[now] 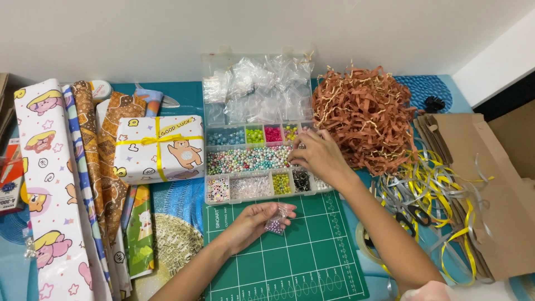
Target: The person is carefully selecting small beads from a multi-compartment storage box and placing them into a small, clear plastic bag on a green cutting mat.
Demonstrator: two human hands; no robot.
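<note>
From the head camera, the left hand (pixel 252 222) rests over the green cutting mat (pixel 290 262) at the near edge of the desk (pixel 189 95), its fingers curled round a small clear bag of beads (pixel 277 222), pinched between thumb and fingertips. The right hand (pixel 317 155) reaches to the clear bead box (pixel 262 161), which sits just beyond the mat toward the middle of the desk. Its fingers are bent and drawn together over the long middle compartment of mixed pastel beads, fingertips down among them; whether it has a bead pinched I cannot tell. The raised lid of the box holds a heap of small clear plastic bags (pixel 259 89).

Toward the left edge lie several rolls of patterned wrapping paper (pixel 47 184), and beside them a wrapped gift tied with yellow ribbon (pixel 159 147), just left of the bead box. Toward the far right corner sits a mound of brown shredded paper (pixel 365 114), touching the box's right side. Near the right edge, loose yellow and silver ribbon (pixel 440 189) tangles over flat brown paper bags (pixel 490 184).
</note>
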